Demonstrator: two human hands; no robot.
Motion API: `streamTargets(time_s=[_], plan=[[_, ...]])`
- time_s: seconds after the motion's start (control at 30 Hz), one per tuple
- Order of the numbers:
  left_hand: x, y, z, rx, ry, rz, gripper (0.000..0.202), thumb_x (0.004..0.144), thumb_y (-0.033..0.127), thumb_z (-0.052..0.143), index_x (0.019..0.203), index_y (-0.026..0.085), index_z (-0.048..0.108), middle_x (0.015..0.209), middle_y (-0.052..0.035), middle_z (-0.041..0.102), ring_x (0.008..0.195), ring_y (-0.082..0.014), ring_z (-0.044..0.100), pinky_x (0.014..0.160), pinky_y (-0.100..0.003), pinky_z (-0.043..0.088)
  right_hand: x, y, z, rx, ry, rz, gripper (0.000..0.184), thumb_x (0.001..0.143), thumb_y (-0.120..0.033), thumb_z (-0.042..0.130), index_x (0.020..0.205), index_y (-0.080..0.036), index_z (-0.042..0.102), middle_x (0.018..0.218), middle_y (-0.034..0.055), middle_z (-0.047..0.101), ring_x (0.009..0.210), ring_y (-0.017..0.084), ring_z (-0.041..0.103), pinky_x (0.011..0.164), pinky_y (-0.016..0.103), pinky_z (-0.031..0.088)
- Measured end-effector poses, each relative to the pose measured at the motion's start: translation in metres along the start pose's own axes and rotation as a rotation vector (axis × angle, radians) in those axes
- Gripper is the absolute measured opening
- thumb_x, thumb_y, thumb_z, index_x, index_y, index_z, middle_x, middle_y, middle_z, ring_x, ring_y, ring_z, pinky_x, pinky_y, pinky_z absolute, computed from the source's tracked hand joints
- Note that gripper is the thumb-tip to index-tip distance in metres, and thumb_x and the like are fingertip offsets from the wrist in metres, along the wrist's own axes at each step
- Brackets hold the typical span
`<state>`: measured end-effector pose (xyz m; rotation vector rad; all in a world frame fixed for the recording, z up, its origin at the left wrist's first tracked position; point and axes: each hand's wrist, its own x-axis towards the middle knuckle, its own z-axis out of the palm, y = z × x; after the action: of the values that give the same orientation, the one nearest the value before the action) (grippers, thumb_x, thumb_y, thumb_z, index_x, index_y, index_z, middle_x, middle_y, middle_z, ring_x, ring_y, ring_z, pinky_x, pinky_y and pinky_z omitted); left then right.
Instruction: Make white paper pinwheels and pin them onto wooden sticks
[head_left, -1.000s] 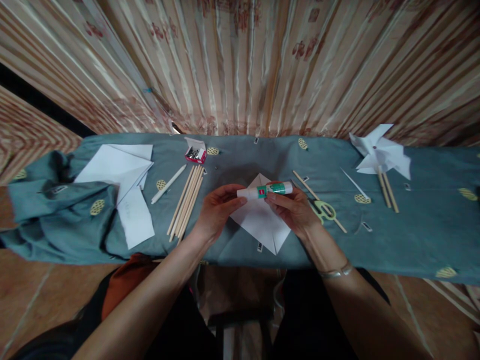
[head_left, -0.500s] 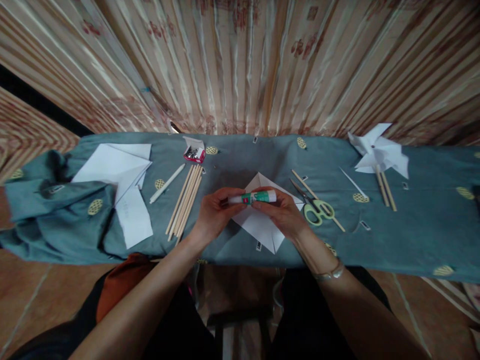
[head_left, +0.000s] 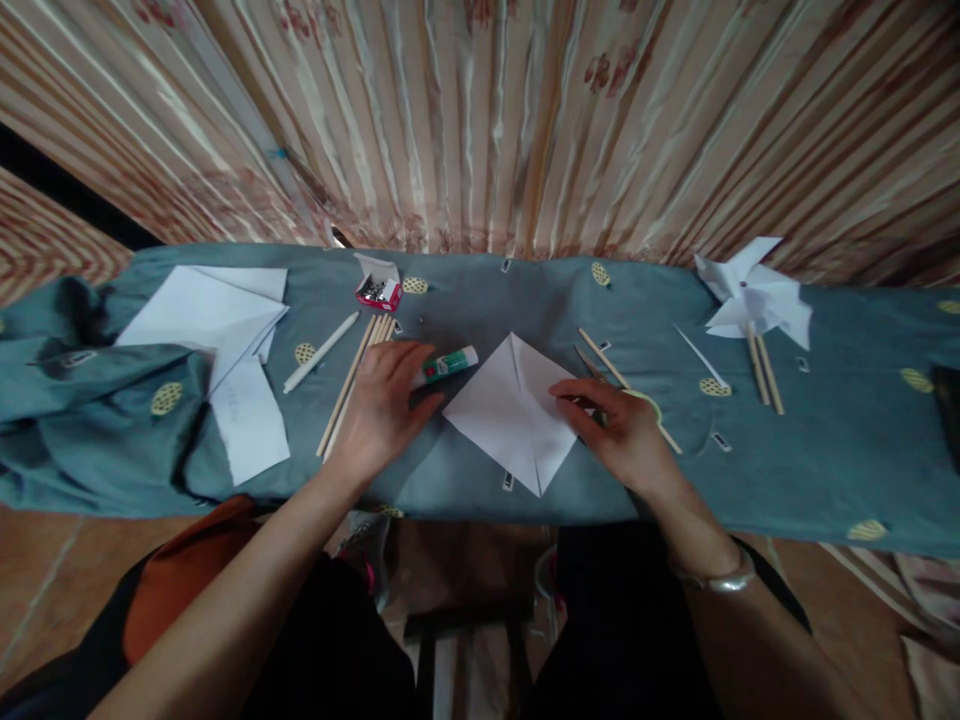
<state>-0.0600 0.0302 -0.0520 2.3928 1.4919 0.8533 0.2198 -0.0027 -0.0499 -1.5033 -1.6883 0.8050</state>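
My left hand [head_left: 388, 398] is closed around the near end of a green and white glue stick [head_left: 450, 364], low over the cloth. To its right a white square of paper [head_left: 514, 415] lies with one corner pointing away from me, creases or slits running in from its corners. At the paper's right corner my right hand [head_left: 619, 425] has thumb and fingertips drawn together on the edge. Beneath that hand, green-handled scissors [head_left: 649, 402] are mostly hidden. A wooden stick [head_left: 604, 357] lies beside them.
Several wooden sticks [head_left: 349, 385] and a white pen-like stick [head_left: 322, 352] lie left. Behind them stands an open box of small metal pieces [head_left: 378, 290]. White paper sheets [head_left: 202, 310] are at far left. A paper pinwheel [head_left: 757, 290] and a thin white strip [head_left: 701, 357] lie right.
My hands have parted. The left carried the glue stick leftward off the paper, while the right let go of the stick and moved to the paper's right corner. The view shifted slightly.
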Motion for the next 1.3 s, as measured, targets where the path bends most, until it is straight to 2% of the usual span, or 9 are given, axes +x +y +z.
streamTargets(time_s=[0.03, 0.1, 0.17, 0.3, 0.5, 0.67, 0.9, 1.1, 1.3], plan=[[-0.003, 0.009, -0.001, -0.014, -0.020, 0.117, 0.040, 0.083, 0.031, 0.066, 0.120, 0.017, 0.061, 0.121, -0.0130, 0.063, 0.116, -0.0313, 0.053, 0.100, -0.052, 0.045, -0.004, -0.001, -0.001, -0.030, -0.012, -0.033, 0.016, 0.084, -0.026, 0.060, 0.095, -0.023, 0.072, 0.095, 0.0043, 0.075, 0.078, 0.019, 0.069, 0.076, 0.035, 0.055], [-0.011, 0.026, 0.001, -0.081, -0.173, 0.307, 0.033, 0.088, 0.030, 0.062, 0.118, 0.016, 0.062, 0.119, -0.0126, 0.064, 0.115, -0.0288, 0.054, 0.098, -0.049, 0.047, -0.011, -0.002, -0.003, -0.054, -0.048, -0.083, 0.019, 0.086, -0.022, 0.058, 0.098, -0.024, 0.072, 0.098, 0.0044, 0.074, 0.086, 0.021, 0.069, 0.081, 0.037, 0.054], [-0.019, 0.040, 0.007, -0.135, -0.314, 0.357, 0.030, 0.090, 0.026, 0.060, 0.120, 0.019, 0.061, 0.119, -0.0107, 0.064, 0.115, -0.0267, 0.054, 0.095, -0.047, 0.048, -0.016, -0.001, -0.003, -0.056, -0.095, -0.115, 0.022, 0.086, -0.018, 0.056, 0.099, -0.025, 0.072, 0.100, 0.0044, 0.074, 0.093, 0.021, 0.068, 0.087, 0.039, 0.053], [-0.026, 0.048, 0.022, -0.163, -0.398, 0.389, 0.025, 0.092, 0.025, 0.057, 0.114, 0.016, 0.064, 0.115, -0.0107, 0.066, 0.108, -0.0257, 0.057, 0.090, -0.044, 0.052, -0.026, 0.001, 0.000, -0.069, -0.193, -0.178, 0.029, 0.087, -0.011, 0.051, 0.100, -0.026, 0.071, 0.106, 0.0050, 0.073, 0.104, 0.022, 0.066, 0.094, 0.041, 0.052], [-0.024, 0.047, 0.027, -0.070, -0.341, 0.448, 0.020, 0.095, 0.018, 0.050, 0.108, 0.014, 0.064, 0.107, -0.0096, 0.069, 0.098, -0.0217, 0.061, 0.083, -0.036, 0.055, -0.033, 0.003, 0.002, -0.155, -0.271, -0.187, 0.031, 0.088, -0.008, 0.049, 0.102, -0.025, 0.071, 0.118, 0.0072, 0.067, 0.113, 0.022, 0.062, 0.098, 0.044, 0.050], [-0.022, 0.049, 0.024, -0.038, -0.319, 0.503, 0.021, 0.095, 0.015, 0.048, 0.109, 0.012, 0.063, 0.108, -0.0119, 0.070, 0.098, -0.0226, 0.063, 0.080, -0.036, 0.056, -0.031, 0.001, 0.000, -0.167, -0.304, -0.163, 0.032, 0.086, -0.006, 0.050, 0.104, -0.025, 0.070, 0.120, 0.0070, 0.065, 0.115, 0.022, 0.060, 0.101, 0.044, 0.048], [-0.019, 0.049, 0.026, -0.069, -0.283, 0.462, 0.017, 0.095, 0.016, 0.050, 0.103, 0.012, 0.065, 0.101, -0.0094, 0.071, 0.092, -0.0213, 0.064, 0.078, -0.034, 0.057, -0.031, -0.005, -0.001, -0.131, -0.324, -0.101, 0.033, 0.078, -0.014, 0.068, 0.109, -0.026, 0.067, 0.123, 0.0068, 0.065, 0.118, 0.025, 0.058, 0.102, 0.047, 0.046], [-0.016, 0.054, 0.028, -0.083, -0.266, 0.417, 0.018, 0.095, 0.017, 0.048, 0.093, 0.014, 0.065, 0.090, -0.0073, 0.071, 0.083, -0.0191, 0.064, 0.073, -0.032, 0.057, -0.028, -0.004, 0.013, 0.032, -0.194, -0.034, 0.007, 0.087, -0.024, 0.064, 0.087, -0.026, 0.071, 0.102, 0.0054, 0.070, 0.102, 0.023, 0.064, 0.092, 0.043, 0.050], [-0.019, 0.055, 0.028, -0.147, -0.261, 0.349, 0.027, 0.095, 0.020, 0.052, 0.120, 0.012, 0.056, 0.092, -0.0077, 0.070, 0.081, -0.0190, 0.065, 0.070, -0.032, 0.057, -0.022, -0.007, 0.025, -0.007, -0.095, -0.027, 0.006, 0.086, -0.021, 0.064, 0.085, -0.023, 0.069, 0.097, 0.0058, 0.070, 0.096, 0.022, 0.064, 0.088, 0.040, 0.051]])
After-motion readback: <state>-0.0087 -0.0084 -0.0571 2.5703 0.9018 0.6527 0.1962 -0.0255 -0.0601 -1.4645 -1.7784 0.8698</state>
